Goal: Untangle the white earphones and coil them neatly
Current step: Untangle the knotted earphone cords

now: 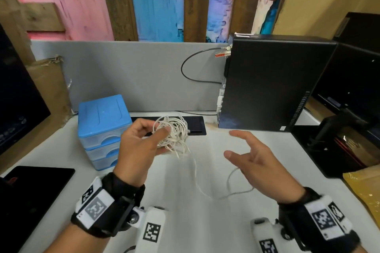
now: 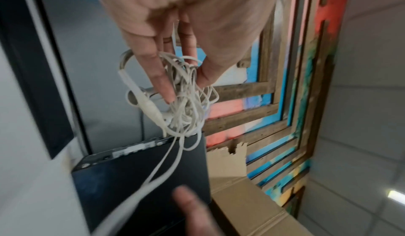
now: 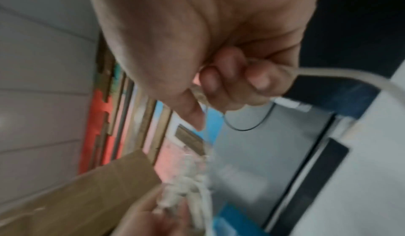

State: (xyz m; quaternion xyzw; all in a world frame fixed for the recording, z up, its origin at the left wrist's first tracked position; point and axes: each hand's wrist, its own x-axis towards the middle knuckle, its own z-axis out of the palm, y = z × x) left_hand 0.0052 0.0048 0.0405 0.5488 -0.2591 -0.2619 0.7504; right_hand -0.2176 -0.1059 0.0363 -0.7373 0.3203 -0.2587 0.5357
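The left hand (image 1: 139, 146) is holding the earphones (image 1: 174, 135) up above the desk (image 1: 185, 222), its thumb and fingers curling round the tangled white bundle; in the left wrist view the fingers (image 2: 162, 84) are pinching into the loops, with an earbud and the inline remote hanging at the edge of the knot. One loose strand is trailing down from the bundle and looping across to the right hand (image 1: 257, 162). That hand is hovering to the right, thumb and forefinger spread, while its lower fingers (image 3: 258, 78) are curling round the strand. Behind the left hand a blue drawer unit (image 1: 102, 127) is standing, and a black computer (image 1: 271, 82) is standing beyond the right
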